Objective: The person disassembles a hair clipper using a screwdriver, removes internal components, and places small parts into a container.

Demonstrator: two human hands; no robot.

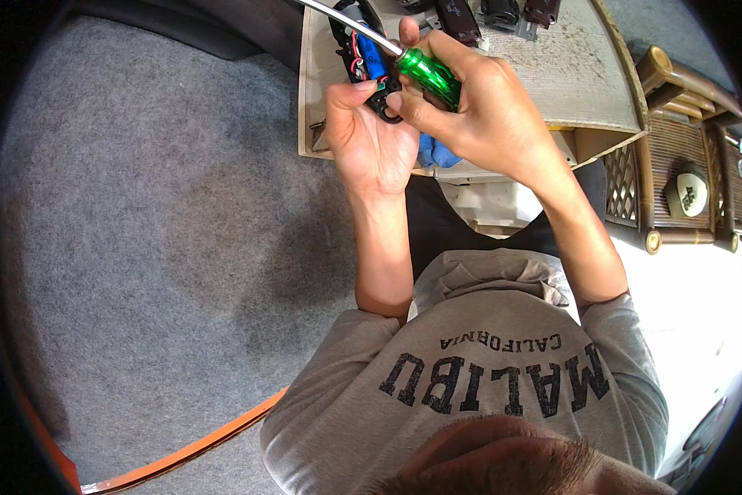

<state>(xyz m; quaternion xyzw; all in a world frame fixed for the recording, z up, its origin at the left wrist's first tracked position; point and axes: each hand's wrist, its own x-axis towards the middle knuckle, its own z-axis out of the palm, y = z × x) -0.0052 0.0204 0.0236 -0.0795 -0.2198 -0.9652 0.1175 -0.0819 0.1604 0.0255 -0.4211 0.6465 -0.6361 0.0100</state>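
My left hand (377, 153) is closed around an opened black device housing (381, 107), at the near edge of the table. Inside the housing lie a blue cylindrical cell (372, 58), red and white wires and a small green circuit board. A screwdriver (428, 76) with a shiny green handle is gripped in my right hand (503, 103). Its long metal shaft slants up and left across the housing, its tip out of view past the top edge. The right thumb is close to the lower end of the housing; I cannot tell whether it touches.
The pale, worn wooden table (569, 95) bears several dark device parts (459, 21) at its far side. Something blue (441, 153) shows under its near edge. To the right stands a bamboo chair (684, 157) with a pale rounded object (691, 195) on it. Grey carpet (156, 206) covers the left.
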